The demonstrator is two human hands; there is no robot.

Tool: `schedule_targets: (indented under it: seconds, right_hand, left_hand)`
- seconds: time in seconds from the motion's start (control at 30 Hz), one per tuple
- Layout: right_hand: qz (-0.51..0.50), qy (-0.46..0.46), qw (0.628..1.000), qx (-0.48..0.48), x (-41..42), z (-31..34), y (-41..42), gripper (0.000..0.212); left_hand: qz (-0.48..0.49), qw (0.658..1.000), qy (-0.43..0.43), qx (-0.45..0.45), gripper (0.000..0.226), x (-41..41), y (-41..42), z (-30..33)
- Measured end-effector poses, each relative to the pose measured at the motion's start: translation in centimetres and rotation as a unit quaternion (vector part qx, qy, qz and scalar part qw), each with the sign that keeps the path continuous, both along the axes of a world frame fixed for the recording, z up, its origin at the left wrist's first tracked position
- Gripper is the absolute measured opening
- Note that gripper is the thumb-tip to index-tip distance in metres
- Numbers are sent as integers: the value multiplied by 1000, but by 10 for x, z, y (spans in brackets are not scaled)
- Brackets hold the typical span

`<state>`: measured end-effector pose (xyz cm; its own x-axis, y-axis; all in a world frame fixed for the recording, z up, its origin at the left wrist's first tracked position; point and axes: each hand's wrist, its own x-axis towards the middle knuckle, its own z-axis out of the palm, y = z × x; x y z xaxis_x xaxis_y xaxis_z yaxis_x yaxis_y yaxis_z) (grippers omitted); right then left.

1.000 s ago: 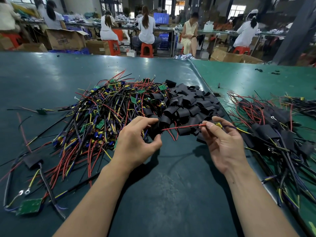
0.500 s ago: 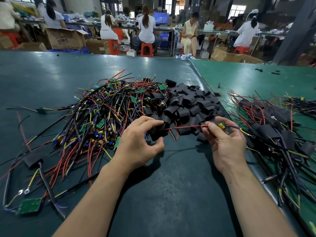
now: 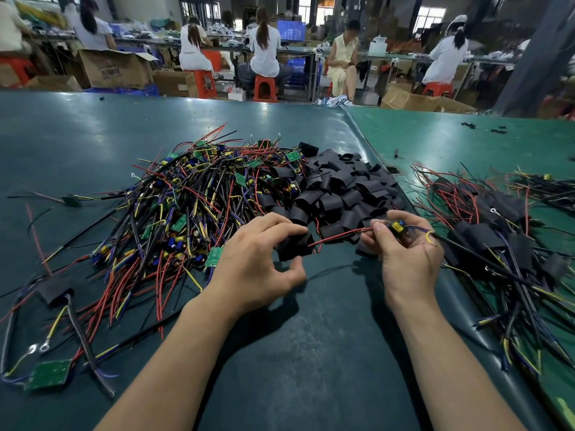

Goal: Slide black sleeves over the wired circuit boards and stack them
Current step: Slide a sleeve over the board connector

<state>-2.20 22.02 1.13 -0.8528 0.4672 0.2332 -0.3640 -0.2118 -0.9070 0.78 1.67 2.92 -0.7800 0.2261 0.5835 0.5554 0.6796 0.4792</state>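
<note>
left hand (image 3: 258,269) gripped black sleeve (image 3: 294,245) | right hand (image 3: 407,253) at 3 o'clock pinched wired circuit board (image 3: 396,227) | red wire (image 3: 339,235) joined them

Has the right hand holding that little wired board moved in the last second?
Hardly. The right hand holds its place beside the pile of black sleeves; only its wired board has edged slightly rightwards.

A: Where's the unsleeved board pile (image 3: 186,209) found?
B: Left-centre on the table (image 3: 311,353). Sleeve heap (image 3: 345,188) is set just right of it, touching.
A: And finished ones?
B: Sleeved stack (image 3: 497,241) is kept far right. Both hands are placed betw. heap & near edge; a loose board (image 3: 48,373) is left at near-left corner.
</note>
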Motion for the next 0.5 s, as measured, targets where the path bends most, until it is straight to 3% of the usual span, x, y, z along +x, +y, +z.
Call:
schedule_targets:
  seconds: [0.33, 0.5]
  right_hand:
    - [1, 24, 998, 57, 7, 2, -9, 23]
    - [44, 41, 998, -9, 11, 10, -9, 22]
  left_hand:
    - [29, 999, 8, -34, 38, 0, 1, -1]
    - [73, 995, 13, -71, 42, -2, -1, -3]
